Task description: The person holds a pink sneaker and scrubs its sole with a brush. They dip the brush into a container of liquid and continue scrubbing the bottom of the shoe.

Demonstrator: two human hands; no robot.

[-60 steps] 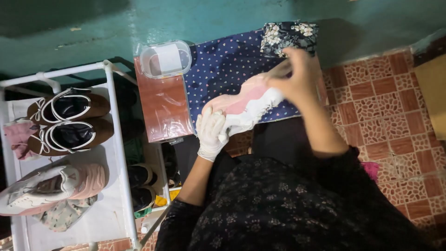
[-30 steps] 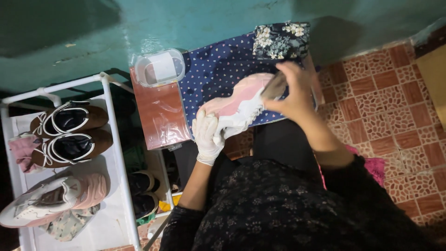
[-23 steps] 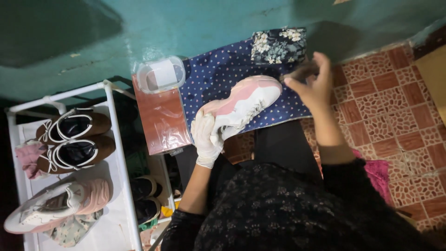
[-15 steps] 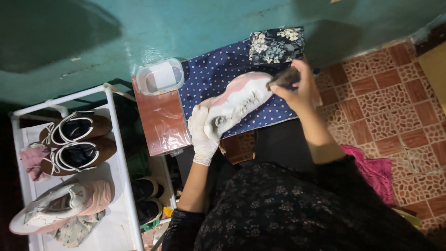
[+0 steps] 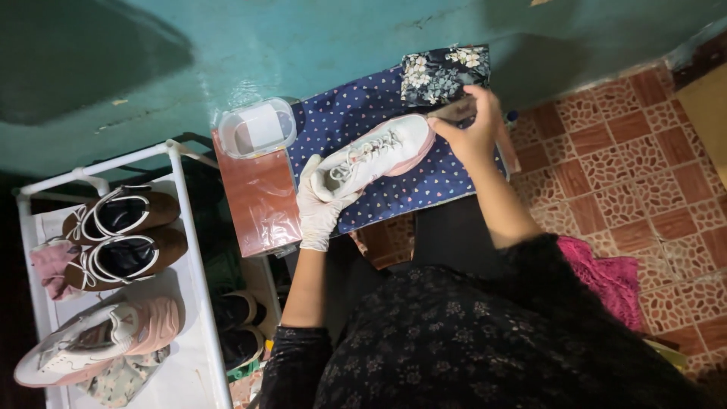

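Gripping the heel end of a white and pink laced sneaker [image 5: 376, 154], the left hand [image 5: 322, 206], covered in a white glove, is closed around the shoe's collar, while the bare right hand [image 5: 473, 129] is clamped on a small brownish brush-like tool [image 5: 454, 111] pressed against the toe. The two hands are kept apart, one at each end of the shoe. The sneaker is held tilted just above a dark blue cloth dotted with small hearts [image 5: 394, 178], spread over a low surface against the teal wall. The shoe is judged to be light, with a soft, yielding upper and a stiffer sole, so a firm hold is best taken at the heel collar or along the sole rather than on the laces. A clear rectangular plastic container [image 5: 256, 127] is seen to the left of the cloth, on a reddish-brown board [image 5: 261, 203], and a dark floral pouch [image 5: 443, 72] lies at the far edge. Further left, a white rack [image 5: 189, 227] carries a pair of brown shoes with white trim [image 5: 121, 236] and, nearer, another pink and white sneaker [image 5: 98, 342].
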